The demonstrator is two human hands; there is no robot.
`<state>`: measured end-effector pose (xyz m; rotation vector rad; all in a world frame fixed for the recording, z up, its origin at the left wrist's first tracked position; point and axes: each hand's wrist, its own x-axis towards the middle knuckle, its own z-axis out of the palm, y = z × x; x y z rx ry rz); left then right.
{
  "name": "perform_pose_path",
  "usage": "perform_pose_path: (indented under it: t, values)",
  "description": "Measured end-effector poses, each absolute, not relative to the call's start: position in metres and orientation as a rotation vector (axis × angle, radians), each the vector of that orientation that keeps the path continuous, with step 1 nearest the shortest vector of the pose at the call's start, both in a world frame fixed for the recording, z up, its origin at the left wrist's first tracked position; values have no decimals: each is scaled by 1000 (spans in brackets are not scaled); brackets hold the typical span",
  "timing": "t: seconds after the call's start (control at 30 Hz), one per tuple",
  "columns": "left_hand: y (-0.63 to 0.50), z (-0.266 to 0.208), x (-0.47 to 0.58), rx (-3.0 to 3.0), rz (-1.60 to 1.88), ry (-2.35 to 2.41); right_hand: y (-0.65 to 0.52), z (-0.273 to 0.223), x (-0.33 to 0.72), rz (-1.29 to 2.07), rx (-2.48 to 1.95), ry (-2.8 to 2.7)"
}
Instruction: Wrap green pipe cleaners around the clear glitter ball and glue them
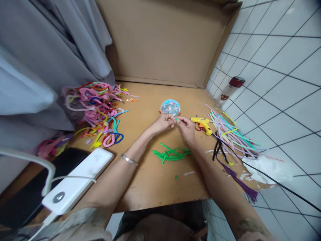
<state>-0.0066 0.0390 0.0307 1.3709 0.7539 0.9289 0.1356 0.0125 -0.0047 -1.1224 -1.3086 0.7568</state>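
My left hand (163,123) and my right hand (186,128) meet at the middle of the table, fingertips pinched together. Between them shows a tiny bit of green pipe cleaner (176,119); most of it is hidden by the fingers. Just beyond the hands sits a round clear container with a blue rim (171,101). A yellow glue gun (203,124) lies beside my right hand, its nozzle pointing left. Closer to me, several cut green pipe cleaners (171,155) lie in a loose pile between my forearms, with a small green scrap (177,177) nearer the edge.
Tangled colourful pipe cleaners (97,107) heap up at left, near a curtain (82,40). A white power bank (79,180) lies front left. Straight pipe cleaners (230,134), a purple tassel-like bundle (239,180) and the black cord (263,175) are at right. A jar (227,93) stands by the tiles.
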Motion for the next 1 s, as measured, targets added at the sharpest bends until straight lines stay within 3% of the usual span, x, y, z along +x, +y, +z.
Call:
perform_pose_path:
  t: [0.5, 0.77, 1.0]
  values:
    - [21, 37, 14, 1004, 836, 854, 17, 4, 146, 882, -1145, -1186]
    - [15, 41, 19, 580, 722, 630, 24, 24, 183, 489, -1289, -1140]
    - [13, 38, 13, 322, 621, 425, 13, 32, 176, 1173, -1000, -1222]
